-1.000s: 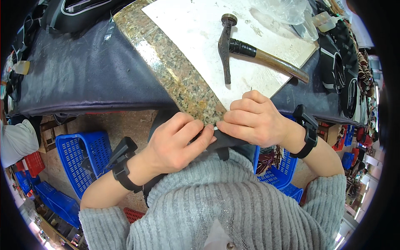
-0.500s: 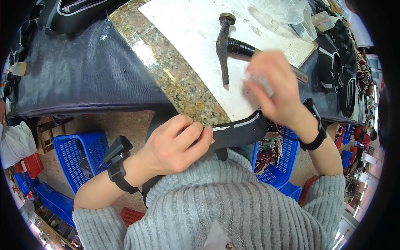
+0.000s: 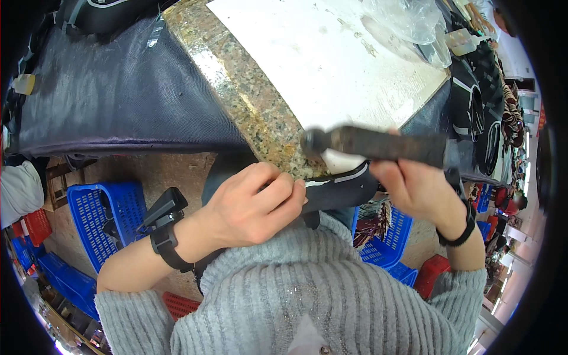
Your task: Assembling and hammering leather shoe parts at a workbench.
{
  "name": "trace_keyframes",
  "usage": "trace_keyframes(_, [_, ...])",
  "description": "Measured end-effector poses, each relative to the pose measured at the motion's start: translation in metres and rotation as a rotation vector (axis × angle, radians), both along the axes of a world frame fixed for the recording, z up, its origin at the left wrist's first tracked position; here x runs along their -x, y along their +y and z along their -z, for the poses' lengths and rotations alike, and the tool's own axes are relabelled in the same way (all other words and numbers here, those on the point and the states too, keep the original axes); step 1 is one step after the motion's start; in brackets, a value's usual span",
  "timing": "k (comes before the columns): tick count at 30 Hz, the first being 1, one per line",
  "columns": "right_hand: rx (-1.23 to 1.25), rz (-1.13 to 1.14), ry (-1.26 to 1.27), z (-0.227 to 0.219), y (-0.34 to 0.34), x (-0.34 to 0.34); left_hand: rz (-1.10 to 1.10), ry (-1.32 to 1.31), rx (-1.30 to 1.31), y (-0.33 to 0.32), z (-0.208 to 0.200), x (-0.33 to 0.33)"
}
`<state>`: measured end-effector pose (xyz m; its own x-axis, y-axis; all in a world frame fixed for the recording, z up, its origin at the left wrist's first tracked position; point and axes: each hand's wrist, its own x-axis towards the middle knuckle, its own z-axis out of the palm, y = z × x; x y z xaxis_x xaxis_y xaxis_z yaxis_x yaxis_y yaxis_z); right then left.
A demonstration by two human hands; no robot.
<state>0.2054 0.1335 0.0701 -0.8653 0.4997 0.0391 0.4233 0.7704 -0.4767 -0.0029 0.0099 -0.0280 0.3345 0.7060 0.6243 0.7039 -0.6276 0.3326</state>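
My left hand is closed on a black padded strip with pale edging, pinching it against the near corner of a granite slab. My right hand grips a hammer, raised over the slab's corner close to the strip. The hammer's dark metal head is slightly blurred and hides most of its handle. Part of the strip under my left fingers is out of sight.
A white board lies on the slab, with a clear plastic bag at its far right. Beyond sit a small squeeze bottle and dark folded pieces. Blue baskets stand below the dark-covered table.
My right hand has taken the hammer up off the white board and brought it nearer, over the slab's corner. My left hand stays in place on the strip.
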Motion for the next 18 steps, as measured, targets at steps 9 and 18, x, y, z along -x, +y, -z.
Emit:
trace_keyframes(9, [0.036, 0.007, -0.244, -0.008, -0.019, -0.016, -0.003, -0.047, -0.046, 0.002, 0.005, -0.002])
trace_keyframes(18, [0.072, 0.057, -0.092, 0.001, -0.024, -0.021, 0.022, -0.003, -0.006, 0.000, 0.004, 0.000])
